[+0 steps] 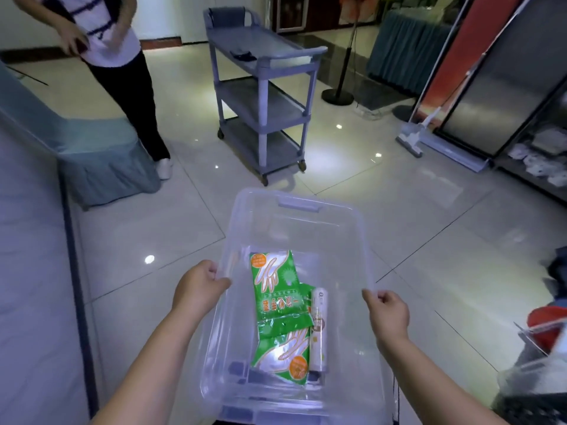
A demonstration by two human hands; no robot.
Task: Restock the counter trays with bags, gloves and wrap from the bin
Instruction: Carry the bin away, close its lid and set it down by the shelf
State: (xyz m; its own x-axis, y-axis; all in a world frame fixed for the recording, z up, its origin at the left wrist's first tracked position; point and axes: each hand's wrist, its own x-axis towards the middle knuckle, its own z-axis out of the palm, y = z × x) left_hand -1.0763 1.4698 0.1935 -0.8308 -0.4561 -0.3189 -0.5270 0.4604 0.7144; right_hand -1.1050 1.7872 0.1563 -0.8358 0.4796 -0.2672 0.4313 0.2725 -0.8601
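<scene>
Head view: the clear bin [294,210] was gripped by its side rims, left hand [199,286] and right hand [388,311] each clenched on an edge, probably for carrying; glove packets [276,286] and wrap roll [319,326] lay inside.

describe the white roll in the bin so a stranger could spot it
Find the clear bin gripped by the left hand and right hand. On its bottom lie two green glove packs; the roll lies along their right edge. It is the only slim white cylinder; the packs are flat.
</scene>
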